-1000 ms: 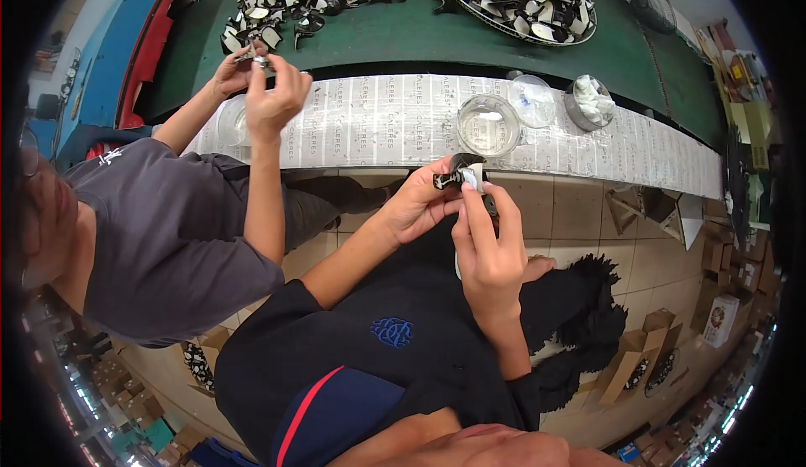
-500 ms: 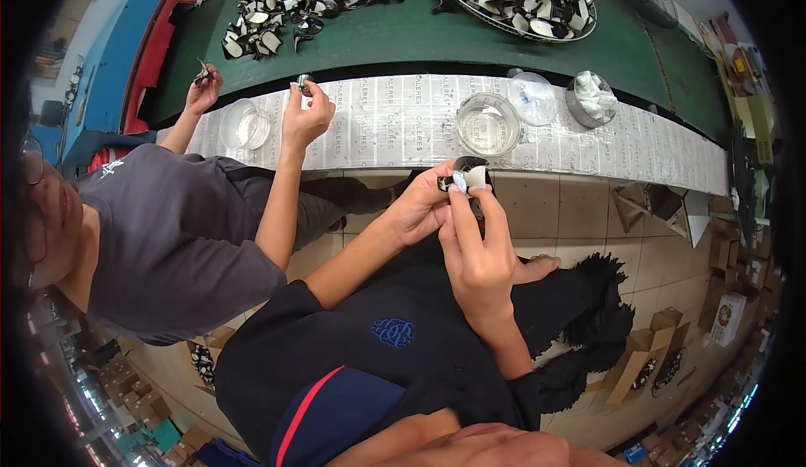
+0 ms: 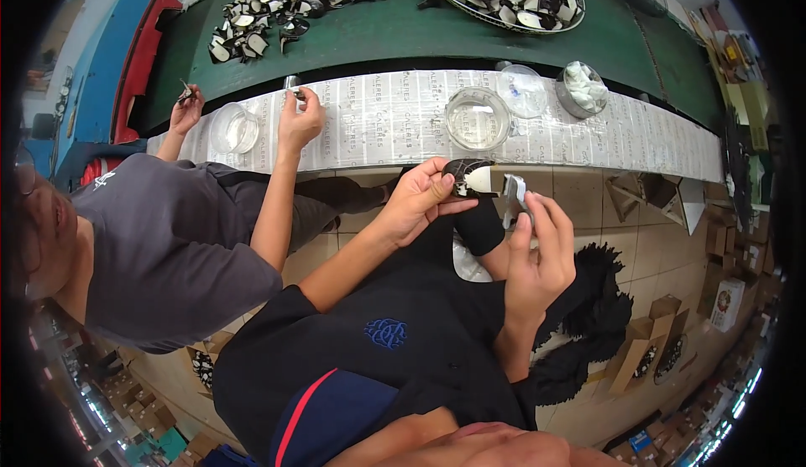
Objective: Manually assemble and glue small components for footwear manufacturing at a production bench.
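Note:
My left hand (image 3: 421,201) pinches a small curved black piece with a cream tongue (image 3: 478,179), which looks like a shoe part. It is held up just in front of the bench's near edge. To its right, my right hand (image 3: 541,257) grips a grey-white bent strip (image 3: 515,194) between thumb and fingers. The strip stands upright, a small gap away from the cream end; whether it is cloth or something stiffer I cannot tell. A clear round tub (image 3: 477,123) of what looks like liquid stands on the bench beyond my hands.
Behind the paper-covered bench (image 3: 378,123), a green belt (image 3: 361,34) bears a heap of similar pieces (image 3: 260,13) and a full wire basket (image 3: 504,23). A clear lid (image 3: 522,93) and a tub of white wads (image 3: 582,89) stand right. A co-worker (image 3: 176,249) handles pieces at left.
My right hand has drawn away from the piece, right and down, with the grey-white strip. My left hand still holds the piece, now showing more of its cream end. The view has shifted slightly.

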### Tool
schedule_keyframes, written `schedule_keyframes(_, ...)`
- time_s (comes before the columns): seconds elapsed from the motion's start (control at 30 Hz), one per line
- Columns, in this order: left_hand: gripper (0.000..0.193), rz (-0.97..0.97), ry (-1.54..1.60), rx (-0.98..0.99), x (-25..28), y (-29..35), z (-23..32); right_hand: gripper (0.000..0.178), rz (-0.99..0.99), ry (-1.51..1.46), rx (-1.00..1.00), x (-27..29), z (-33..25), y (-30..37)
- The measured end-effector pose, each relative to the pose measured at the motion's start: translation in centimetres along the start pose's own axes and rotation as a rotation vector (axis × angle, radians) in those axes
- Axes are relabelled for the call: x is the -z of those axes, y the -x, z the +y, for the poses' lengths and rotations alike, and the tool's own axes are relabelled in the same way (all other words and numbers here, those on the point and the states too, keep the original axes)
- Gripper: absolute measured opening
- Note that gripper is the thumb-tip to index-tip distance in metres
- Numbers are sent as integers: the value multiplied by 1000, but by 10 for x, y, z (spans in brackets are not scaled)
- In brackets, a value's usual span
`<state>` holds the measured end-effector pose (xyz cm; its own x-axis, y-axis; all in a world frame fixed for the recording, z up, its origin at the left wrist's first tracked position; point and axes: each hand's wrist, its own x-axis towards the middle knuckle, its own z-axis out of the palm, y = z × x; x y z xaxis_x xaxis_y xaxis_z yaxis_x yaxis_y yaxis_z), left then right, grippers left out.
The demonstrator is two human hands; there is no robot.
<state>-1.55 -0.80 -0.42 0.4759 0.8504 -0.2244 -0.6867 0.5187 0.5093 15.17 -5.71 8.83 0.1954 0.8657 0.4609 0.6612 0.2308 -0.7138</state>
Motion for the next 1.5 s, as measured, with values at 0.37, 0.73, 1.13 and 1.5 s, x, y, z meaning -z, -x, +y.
schedule_keyframes(0.37,40,15,-322,15,-9,0,-5,25,-181,2,95,-9,15,5)
schedule_keyframes(0.73,39,28,-360,-13,-9,-2,-2,23,-180,50,127,-21,17,3)
schedule_keyframes(1.13,37,84,-393,24,-4,-4,-3,21,-56,273,32,-27,23,5)
schedule_keyframes(1.5,37,76,-222,45,-9,-7,0,23,-133,-56,-174,-21,13,6)
